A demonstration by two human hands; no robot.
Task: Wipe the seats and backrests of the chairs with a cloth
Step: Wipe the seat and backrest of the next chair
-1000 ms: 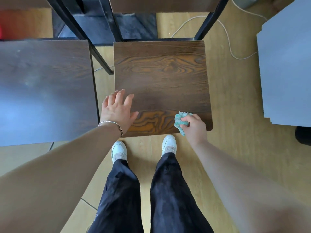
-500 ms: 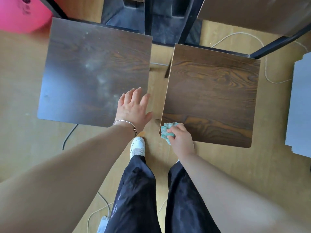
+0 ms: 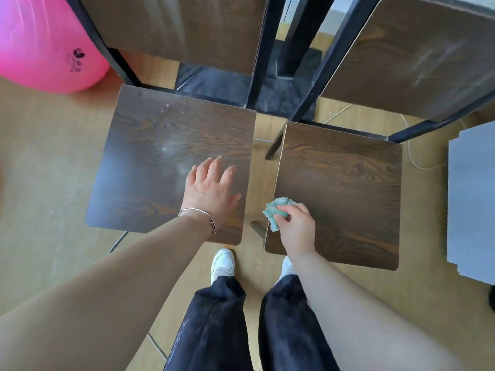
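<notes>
Two dark wood-grain chairs stand side by side below me. The left seat (image 3: 150, 162) shows pale dusty smears; its backrest (image 3: 187, 28) rises behind it. My left hand (image 3: 210, 190), fingers straight and spread, lies flat on that seat near its right front part. The right seat (image 3: 345, 188) looks cleaner, and its backrest (image 3: 417, 54) has faint streaks. My right hand (image 3: 296, 230) grips a crumpled teal cloth (image 3: 277, 210) at the right seat's left front edge.
A pink inflated ball (image 3: 45, 44) sits at the far left on the wooden floor. A grey board (image 3: 471, 199) lies at the right. White cables (image 3: 412, 156) run on the floor behind the right chair. My feet stand between the seats' front edges.
My view has swung left, bringing the left chair into the middle. My left hand moved from the right seat onto the left seat. My right hand with the cloth slid to the right seat's left edge.
</notes>
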